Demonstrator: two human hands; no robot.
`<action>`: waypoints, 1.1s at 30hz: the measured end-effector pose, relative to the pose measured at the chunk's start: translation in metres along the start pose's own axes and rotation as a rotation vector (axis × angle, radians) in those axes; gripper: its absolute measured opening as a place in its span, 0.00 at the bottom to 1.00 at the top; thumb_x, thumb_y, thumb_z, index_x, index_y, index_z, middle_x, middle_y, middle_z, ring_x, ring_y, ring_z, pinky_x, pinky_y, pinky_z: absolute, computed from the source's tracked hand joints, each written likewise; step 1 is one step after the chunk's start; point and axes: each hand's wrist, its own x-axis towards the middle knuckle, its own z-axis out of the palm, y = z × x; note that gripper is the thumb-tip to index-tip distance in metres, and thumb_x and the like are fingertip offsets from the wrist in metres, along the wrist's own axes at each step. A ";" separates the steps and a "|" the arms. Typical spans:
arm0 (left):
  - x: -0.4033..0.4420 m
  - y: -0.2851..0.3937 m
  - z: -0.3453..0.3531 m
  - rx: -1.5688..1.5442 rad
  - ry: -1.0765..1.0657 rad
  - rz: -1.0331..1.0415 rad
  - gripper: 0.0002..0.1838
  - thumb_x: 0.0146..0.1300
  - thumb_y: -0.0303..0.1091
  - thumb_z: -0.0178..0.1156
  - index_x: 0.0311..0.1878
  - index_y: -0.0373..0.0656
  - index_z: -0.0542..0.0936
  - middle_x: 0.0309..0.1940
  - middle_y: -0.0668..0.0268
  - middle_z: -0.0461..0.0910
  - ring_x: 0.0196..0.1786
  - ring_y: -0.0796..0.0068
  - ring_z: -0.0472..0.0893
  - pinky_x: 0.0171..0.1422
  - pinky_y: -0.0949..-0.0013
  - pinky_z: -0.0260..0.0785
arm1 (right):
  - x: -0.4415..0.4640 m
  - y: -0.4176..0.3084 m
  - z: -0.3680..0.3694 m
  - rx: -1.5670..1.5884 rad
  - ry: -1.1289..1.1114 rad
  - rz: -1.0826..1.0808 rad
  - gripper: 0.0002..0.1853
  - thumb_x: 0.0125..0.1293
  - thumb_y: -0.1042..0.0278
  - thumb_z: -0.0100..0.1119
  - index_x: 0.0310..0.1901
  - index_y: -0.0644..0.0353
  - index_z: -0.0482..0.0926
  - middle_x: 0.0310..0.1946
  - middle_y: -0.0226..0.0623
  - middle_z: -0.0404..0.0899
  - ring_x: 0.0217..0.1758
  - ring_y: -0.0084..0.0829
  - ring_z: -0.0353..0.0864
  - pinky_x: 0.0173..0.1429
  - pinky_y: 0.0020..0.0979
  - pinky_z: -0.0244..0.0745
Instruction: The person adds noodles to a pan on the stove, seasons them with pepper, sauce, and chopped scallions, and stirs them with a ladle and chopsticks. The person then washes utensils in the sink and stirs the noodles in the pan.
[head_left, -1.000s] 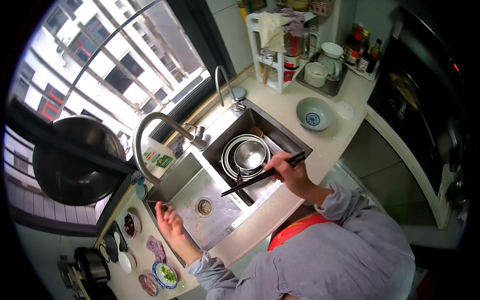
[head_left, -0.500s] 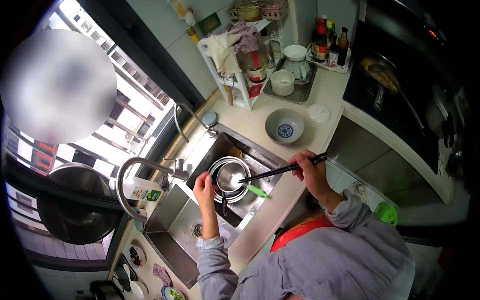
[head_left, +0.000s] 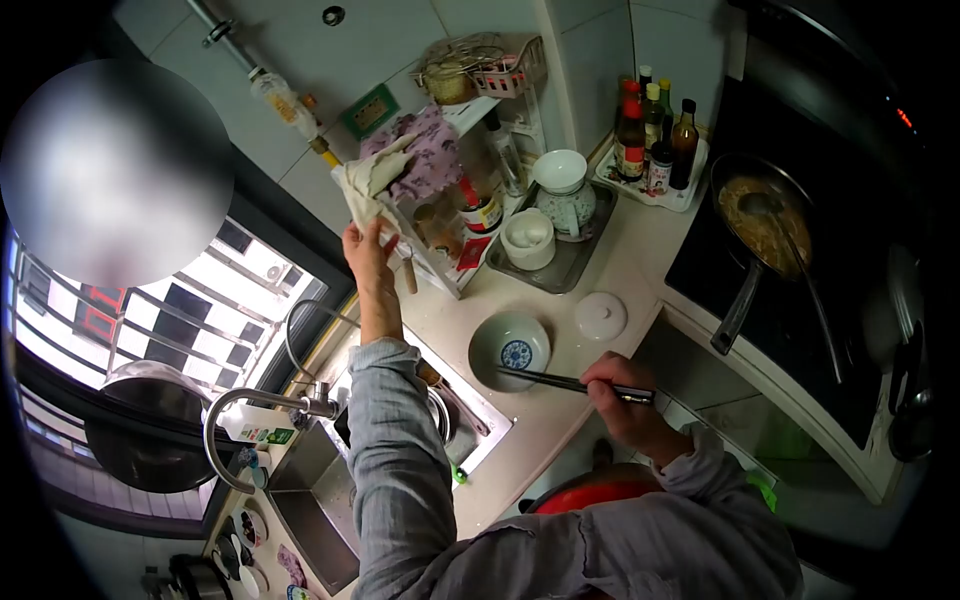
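Observation:
My left hand (head_left: 370,250) reaches up to the white shelf, its fingers closed at the lower end of a cream cloth (head_left: 375,180). A purple patterned cloth (head_left: 425,150) hangs beside it. In my right hand (head_left: 622,400) is a pair of black chopsticks (head_left: 560,381), pointing left. Their tips overlap the grey-white bowl (head_left: 488,350) with a blue pattern inside, which stands on the counter. Just beyond the bowl lies a white lid (head_left: 600,317). My left sleeve hides much of the sink and the metal bowls in it.
A steel sink (head_left: 315,500) with a curved faucet (head_left: 230,410) is at the lower left. A tray (head_left: 575,265) holds a white pot and a teapot. Sauce bottles (head_left: 655,140) stand in the corner. On the stove at right is a pan of food (head_left: 765,225) with a ladle in it.
My left hand has moved from above the sink up to the cream cloth. My right hand still holds the chopsticks, whose tips have shifted from the sink bowls to the patterned bowl. The view has turned.

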 end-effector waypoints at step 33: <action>-0.328 0.007 0.177 0.168 -0.521 0.205 0.12 0.57 0.18 0.52 0.44 0.36 0.74 0.40 0.62 0.75 0.40 0.71 0.75 0.46 0.72 0.68 | -0.036 0.012 -0.421 -0.892 0.515 0.283 0.07 0.56 0.66 0.55 0.32 0.59 0.77 0.22 0.36 0.76 0.26 0.25 0.74 0.32 0.27 0.68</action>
